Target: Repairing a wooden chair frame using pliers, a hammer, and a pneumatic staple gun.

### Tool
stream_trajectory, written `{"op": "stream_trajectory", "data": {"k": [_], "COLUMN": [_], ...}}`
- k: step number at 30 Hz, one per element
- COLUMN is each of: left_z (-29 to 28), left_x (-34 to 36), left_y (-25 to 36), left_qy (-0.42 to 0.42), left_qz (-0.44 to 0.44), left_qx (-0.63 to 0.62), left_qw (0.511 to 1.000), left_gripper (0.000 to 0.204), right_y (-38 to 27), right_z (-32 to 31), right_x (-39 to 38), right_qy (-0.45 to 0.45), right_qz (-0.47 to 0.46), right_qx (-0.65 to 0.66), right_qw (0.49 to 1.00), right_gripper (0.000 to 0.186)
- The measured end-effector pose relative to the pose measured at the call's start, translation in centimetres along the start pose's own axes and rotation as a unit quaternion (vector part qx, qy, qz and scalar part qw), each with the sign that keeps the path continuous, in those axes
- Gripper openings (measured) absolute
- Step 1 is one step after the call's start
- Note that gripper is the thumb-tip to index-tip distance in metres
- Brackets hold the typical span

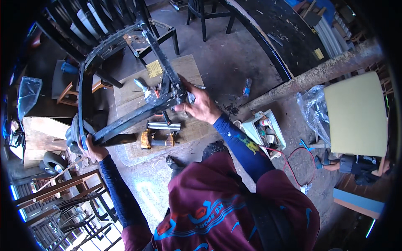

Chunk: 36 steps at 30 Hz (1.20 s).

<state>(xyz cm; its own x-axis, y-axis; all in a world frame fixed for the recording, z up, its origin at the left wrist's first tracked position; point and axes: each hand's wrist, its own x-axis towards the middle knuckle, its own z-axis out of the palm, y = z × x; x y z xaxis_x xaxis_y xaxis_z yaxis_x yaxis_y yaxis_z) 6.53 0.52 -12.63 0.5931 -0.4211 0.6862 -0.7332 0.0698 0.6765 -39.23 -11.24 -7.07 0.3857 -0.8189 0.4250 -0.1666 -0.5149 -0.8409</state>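
Note:
My left hand (95, 151) is closed around the near left corner of a dark wooden chair frame (125, 119). My right hand (202, 105) grips the near right corner, its thumb on the front rail. The seat opening faces me, and the slatted back (90, 25) points away toward the upper left. Below the frame a plywood board (190, 69) lies on the floor. On it are a yellow and black nail gun (153, 140), a paintbrush (141, 85) and a yellow paper (154, 68). Other tools beneath the frame are partly hidden.
To the right stand a pale crate of supplies (268, 127) and a red hose (289, 161). A rusty pole (310, 73) crosses beside a cream padded panel (356, 113). Another person (356, 164) is at far right. A plastic bottle (247, 87) lies ahead; metal frames (79, 209) crowd the lower left.

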Motion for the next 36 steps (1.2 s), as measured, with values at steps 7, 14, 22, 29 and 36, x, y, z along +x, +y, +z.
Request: {"op": "stream_trajectory", "data": {"k": [7, 14, 22, 29, 36], "left_z": [-0.2, 1.5, 0.1, 0.4, -0.4], "left_x": [-0.5, -1.2, -0.1, 0.5, 0.3], "left_y": [1.2, 5.9, 7.1, 6.9, 6.5], "left_qy": [0.032, 0.043, -0.002, -0.006, 0.009], "left_qz": [-0.124, -0.221, -0.267, -0.243, -0.218], "left_qx": [-0.167, -0.225, -0.424, -0.376, -0.344], "left_qw": [0.978, 0.948, 0.865, 0.894, 0.913], "left_gripper": [0.022, 0.043, 0.042, 0.040, 0.041], "right_y": [0.5, -1.5, 2.6, -1.6, -5.5], "right_z": [2.0, 2.3, 3.0, 3.1, 6.2], "right_x": [2.2, 2.7, 3.1, 4.2, 0.6], "right_qy": [0.121, 0.213, 0.317, 0.334, 0.405], "right_qz": [0.117, 0.173, 0.242, 0.263, 0.180], "right_qx": [0.263, 0.153, 0.339, 0.367, 0.083], "right_qw": [0.950, 0.949, 0.852, 0.827, 0.893], "right_gripper": [0.069, 0.047, 0.049, 0.050, 0.050]}}
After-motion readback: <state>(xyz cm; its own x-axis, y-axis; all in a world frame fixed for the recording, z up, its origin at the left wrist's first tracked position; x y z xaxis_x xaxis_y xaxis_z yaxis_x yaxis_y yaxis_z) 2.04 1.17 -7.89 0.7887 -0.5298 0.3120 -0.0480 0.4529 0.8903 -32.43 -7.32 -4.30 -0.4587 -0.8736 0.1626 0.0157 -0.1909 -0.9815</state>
